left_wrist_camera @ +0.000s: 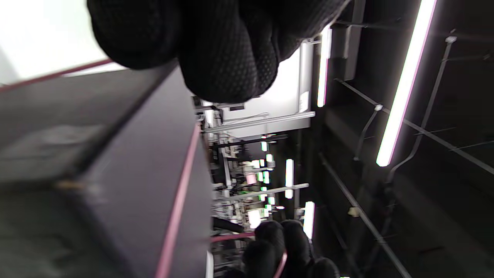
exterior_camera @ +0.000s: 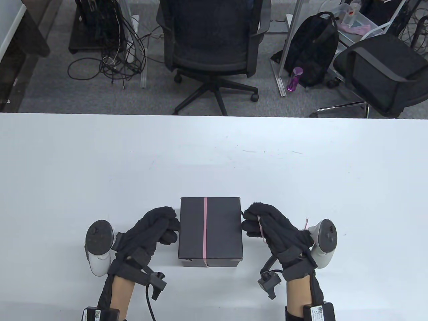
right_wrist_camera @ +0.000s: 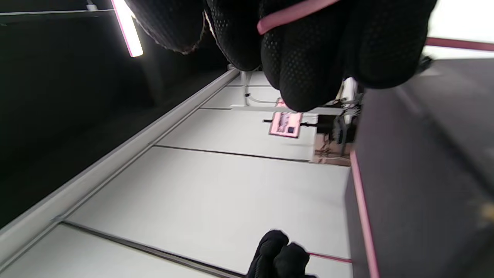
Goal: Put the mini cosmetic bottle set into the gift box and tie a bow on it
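Observation:
A black gift box (exterior_camera: 210, 230) stands closed on the white table (exterior_camera: 214, 157) near its front edge. A pink ribbon (exterior_camera: 205, 227) runs lengthwise over its lid and down the near side. My left hand (exterior_camera: 170, 228) is curled against the box's left side and pinches a ribbon end that stretches out from the box. At the box's right side my right hand (exterior_camera: 249, 222) grips the other ribbon end (right_wrist_camera: 293, 13), which crosses its fingers and trails back over the wrist. The box (left_wrist_camera: 146, 173) fills the left wrist view. No bottles show.
Beyond the table's far edge stand two office chairs (exterior_camera: 214, 50), a black backpack (exterior_camera: 314, 50) with a purple bottle (exterior_camera: 294, 78) beside it, and loose cables (exterior_camera: 113, 60) on the floor. Bare white tabletop lies all around the box.

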### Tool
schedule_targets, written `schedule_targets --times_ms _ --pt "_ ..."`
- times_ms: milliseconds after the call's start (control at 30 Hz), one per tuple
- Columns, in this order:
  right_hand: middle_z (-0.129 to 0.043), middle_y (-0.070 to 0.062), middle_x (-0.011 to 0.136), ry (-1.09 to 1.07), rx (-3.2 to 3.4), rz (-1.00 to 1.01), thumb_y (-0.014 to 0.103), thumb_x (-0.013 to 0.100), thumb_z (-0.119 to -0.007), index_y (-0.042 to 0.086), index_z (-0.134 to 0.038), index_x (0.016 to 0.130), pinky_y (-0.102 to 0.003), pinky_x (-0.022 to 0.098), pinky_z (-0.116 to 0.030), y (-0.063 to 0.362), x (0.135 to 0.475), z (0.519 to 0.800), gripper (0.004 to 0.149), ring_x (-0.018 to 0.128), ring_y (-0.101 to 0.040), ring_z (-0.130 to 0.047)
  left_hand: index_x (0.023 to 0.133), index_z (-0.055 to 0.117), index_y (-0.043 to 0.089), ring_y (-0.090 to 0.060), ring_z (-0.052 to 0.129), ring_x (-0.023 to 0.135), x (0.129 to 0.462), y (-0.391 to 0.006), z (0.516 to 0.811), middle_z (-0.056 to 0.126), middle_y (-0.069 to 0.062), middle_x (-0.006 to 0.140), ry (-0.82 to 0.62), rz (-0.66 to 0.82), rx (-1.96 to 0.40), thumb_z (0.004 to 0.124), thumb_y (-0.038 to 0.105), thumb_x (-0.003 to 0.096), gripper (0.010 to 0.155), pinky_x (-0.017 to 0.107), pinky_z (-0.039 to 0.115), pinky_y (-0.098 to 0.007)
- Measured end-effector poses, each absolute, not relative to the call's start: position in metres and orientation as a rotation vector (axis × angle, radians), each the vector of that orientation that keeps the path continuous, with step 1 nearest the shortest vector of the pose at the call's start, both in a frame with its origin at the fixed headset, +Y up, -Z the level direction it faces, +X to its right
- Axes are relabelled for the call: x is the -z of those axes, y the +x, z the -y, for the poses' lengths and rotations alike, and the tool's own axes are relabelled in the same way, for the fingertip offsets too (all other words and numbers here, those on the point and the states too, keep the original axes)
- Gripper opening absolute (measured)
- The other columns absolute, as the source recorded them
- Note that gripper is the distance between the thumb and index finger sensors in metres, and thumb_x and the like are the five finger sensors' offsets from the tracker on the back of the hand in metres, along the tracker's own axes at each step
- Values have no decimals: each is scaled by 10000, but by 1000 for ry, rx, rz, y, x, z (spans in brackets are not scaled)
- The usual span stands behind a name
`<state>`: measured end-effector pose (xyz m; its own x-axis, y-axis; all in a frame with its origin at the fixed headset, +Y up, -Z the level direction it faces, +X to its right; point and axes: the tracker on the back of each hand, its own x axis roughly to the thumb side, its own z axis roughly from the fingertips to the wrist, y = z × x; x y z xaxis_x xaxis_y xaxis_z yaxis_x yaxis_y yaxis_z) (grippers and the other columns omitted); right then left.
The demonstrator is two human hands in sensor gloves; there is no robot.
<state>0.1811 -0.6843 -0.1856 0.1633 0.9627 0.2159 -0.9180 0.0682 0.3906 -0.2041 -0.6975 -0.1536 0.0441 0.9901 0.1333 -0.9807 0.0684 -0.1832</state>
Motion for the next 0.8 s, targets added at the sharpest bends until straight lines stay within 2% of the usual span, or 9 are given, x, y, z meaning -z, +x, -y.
schedule_targets --times_ms 133,233,300,433,600,700,800 --pt "-803 -205 937 564 -1437 15 158 598 -706 71 -713 979 -643 553 -742 181 180 668 390 755 -374 -885 1029 702 208 -142 1031 598 152 -204 693 905 13 873 21 299 -1541 663 369 615 447 524 897 -422" --pt "-835 -207 881 534 -1545 84 121 587 -696 69 -742 936 -646 537 -744 185 176 660 356 697 -363 -902 1021 711 201 -129 1022 530 152 -207 691 914 17 837 32 283 -1477 664 349 610 440 484 899 -397" --pt "-839 -217 865 488 -1754 139 113 584 -693 59 -746 929 -638 531 -749 193 177 660 354 673 -364 -906 1018 714 188 -130 1003 473 153 -213 694 917 6 807 68 205 -1337 664 332 608 437 440 892 -384" --pt "-848 -224 841 317 -2181 184 110 578 -693 51 -749 922 -624 515 -763 207 185 676 354 638 -357 -914 1012 716 184 -113 986 416 160 -225 713 921 2 775 53 20 -961 661 322 604 435 385 888 -357" --pt "-842 -239 848 95 -2558 107 107 573 -700 38 -752 922 -640 512 -752 219 196 710 359 652 -383 -906 1016 711 199 -133 989 447 168 -238 746 914 -4 789 -14 -130 -635 658 316 603 432 413 883 -381" --pt "-776 -302 915 -19 -2717 16 117 575 -708 11 -726 963 -671 527 -721 226 199 723 402 722 -454 -855 1023 711 228 -158 1001 512 170 -243 754 902 -16 833 -34 -181 -468 658 331 604 435 460 881 -411" --pt "-471 -468 1061 -86 -2802 -146 161 589 -712 -18 -640 1056 -759 577 -583 231 202 732 506 878 -670 -557 1101 638 294 -306 945 777 171 -246 758 766 -144 1045 -77 -213 -395 660 404 604 509 595 809 -535"
